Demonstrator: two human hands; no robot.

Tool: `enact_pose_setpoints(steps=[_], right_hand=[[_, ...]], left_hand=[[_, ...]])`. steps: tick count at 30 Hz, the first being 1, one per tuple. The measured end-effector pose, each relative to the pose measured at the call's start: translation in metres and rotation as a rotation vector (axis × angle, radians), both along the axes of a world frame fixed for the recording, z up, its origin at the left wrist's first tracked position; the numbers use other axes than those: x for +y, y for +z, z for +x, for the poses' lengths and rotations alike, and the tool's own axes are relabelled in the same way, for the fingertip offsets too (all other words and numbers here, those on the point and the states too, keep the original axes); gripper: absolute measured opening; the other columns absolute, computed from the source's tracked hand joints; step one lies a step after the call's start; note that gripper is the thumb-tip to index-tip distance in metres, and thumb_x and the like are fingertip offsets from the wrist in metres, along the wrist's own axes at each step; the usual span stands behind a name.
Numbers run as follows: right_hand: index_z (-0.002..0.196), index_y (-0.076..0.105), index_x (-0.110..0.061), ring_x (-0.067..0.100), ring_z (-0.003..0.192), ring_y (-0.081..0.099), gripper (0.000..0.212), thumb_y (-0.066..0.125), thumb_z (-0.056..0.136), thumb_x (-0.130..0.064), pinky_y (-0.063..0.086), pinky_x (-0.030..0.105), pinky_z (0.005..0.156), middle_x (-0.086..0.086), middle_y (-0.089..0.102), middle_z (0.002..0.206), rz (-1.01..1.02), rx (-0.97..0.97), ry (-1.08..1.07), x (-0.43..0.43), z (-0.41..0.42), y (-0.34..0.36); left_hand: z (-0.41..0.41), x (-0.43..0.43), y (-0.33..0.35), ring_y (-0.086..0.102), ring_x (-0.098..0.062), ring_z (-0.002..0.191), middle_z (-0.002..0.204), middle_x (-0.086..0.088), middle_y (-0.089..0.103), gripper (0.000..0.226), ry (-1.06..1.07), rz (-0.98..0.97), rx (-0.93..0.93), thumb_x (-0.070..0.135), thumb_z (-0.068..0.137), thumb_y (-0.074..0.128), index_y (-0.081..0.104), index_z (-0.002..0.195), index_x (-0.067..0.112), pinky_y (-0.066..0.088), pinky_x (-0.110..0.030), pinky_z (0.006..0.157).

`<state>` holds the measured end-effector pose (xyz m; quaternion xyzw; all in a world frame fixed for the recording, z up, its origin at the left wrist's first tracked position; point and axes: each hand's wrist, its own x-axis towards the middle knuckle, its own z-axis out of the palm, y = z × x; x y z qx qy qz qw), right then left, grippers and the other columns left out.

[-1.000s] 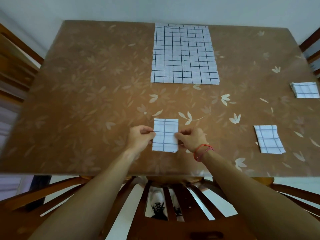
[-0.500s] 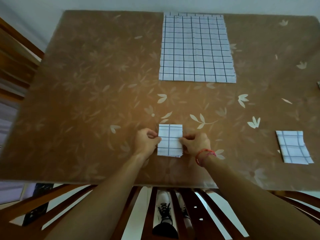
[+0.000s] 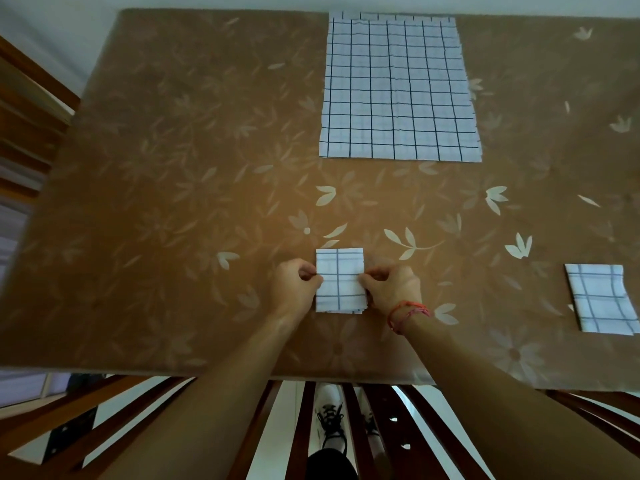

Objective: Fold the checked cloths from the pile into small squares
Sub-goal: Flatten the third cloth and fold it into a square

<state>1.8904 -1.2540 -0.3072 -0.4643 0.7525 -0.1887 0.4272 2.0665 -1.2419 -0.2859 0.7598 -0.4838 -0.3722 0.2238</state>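
Far left: a wooden chair frame (image 3: 31, 109) stands beside the surface (image 3: 166, 174), which is covered in brown printed with pale leaves.

Near edge, centre: your left grip (image 3: 294, 294) rests on the surface with fingers curled, thumb and forefinger pinching the left edge of the folded cloth (image 3: 339, 284). The cloth lies flat on the surface, a small white rectangle with dark check lines. Several layers show at its near edge. Your right grip (image 3: 393, 289) mirrors the left, fingers curled and pinching the cloth's right edge. A red thread bracelet (image 3: 408, 312) sits on that wrist.

Below the near edge: dark wooden slats (image 3: 377, 427), with a laced shoe (image 3: 330, 427) visible between them.

Far edge, right of centre: the pile (image 3: 400, 91) of unfolded checked cloths lies spread flat, well apart from both grips. A second layer peeps out along its far side.

Far right: a folded square (image 3: 601, 297) lies flat on the surface, well apart from the cloth you hold. Its right corner is cut off by the edge of view.
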Motion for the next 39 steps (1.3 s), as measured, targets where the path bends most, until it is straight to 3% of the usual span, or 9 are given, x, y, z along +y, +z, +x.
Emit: enact_pose_setpoints(steps=[14, 20, 31, 35, 39], right_hand=[[0.075, 0.069, -0.029, 0.012, 0.069, 0.068, 0.006, 0.072, 0.08, -0.028, 0.06, 0.035, 0.068, -0.009, 0.07, 0.075, -0.023, 0.037, 0.045, 0.003, 0.005, 0.004], [0.086, 0.075, -0.018, 0.013, 0.078, 0.066, 0.01, 0.072, 0.081, -0.026, 0.057, 0.03, 0.075, -0.003, 0.072, 0.083, -0.049, 0.097, 0.064, 0.008, 0.005, 0.013], [0.086, 0.073, -0.02, 0.011, 0.077, 0.064, 0.012, 0.069, 0.083, -0.03, 0.056, 0.029, 0.076, -0.007, 0.069, 0.081, -0.07, 0.122, 0.069, 0.014, 0.007, 0.015], [0.085, 0.072, -0.021, 0.013, 0.076, 0.066, 0.017, 0.066, 0.084, -0.037, 0.058, 0.033, 0.075, -0.006, 0.07, 0.077, -0.065, 0.092, 0.011, 0.016, 0.005, 0.018], [0.086, 0.069, -0.021, 0.012, 0.073, 0.06, 0.015, 0.061, 0.089, -0.033, 0.051, 0.027, 0.068, -0.008, 0.063, 0.076, -0.235, 0.188, 0.094, 0.019, 0.006, 0.027]], left_hand=[[0.008, 0.006, -0.007, 0.059, -0.005, 0.078, 0.089, 0.003, 0.069, 0.015, -0.034, -0.037, -0.05, 0.02, 0.084, 0.073, 0.072, 0.098, 0.012, 0.04, -0.01, 0.063], [0.009, 0.01, -0.005, 0.057, -0.004, 0.075, 0.09, 0.001, 0.071, 0.017, -0.055, -0.057, -0.069, 0.019, 0.083, 0.074, 0.073, 0.097, 0.011, 0.037, -0.007, 0.063], [0.011, 0.015, -0.007, 0.058, -0.007, 0.08, 0.09, 0.003, 0.068, 0.013, -0.098, -0.117, -0.083, 0.02, 0.087, 0.07, 0.071, 0.097, 0.012, 0.038, -0.007, 0.064], [0.021, 0.02, -0.015, 0.055, -0.013, 0.093, 0.1, 0.003, 0.06, 0.01, -0.284, -0.296, -0.184, 0.017, 0.093, 0.059, 0.066, 0.1, 0.013, 0.046, -0.023, 0.079], [0.027, 0.019, -0.024, 0.046, -0.019, 0.124, 0.131, -0.008, 0.055, 0.033, -0.472, -0.408, -0.27, 0.013, 0.099, 0.045, 0.058, 0.127, 0.002, 0.034, -0.028, 0.107]])
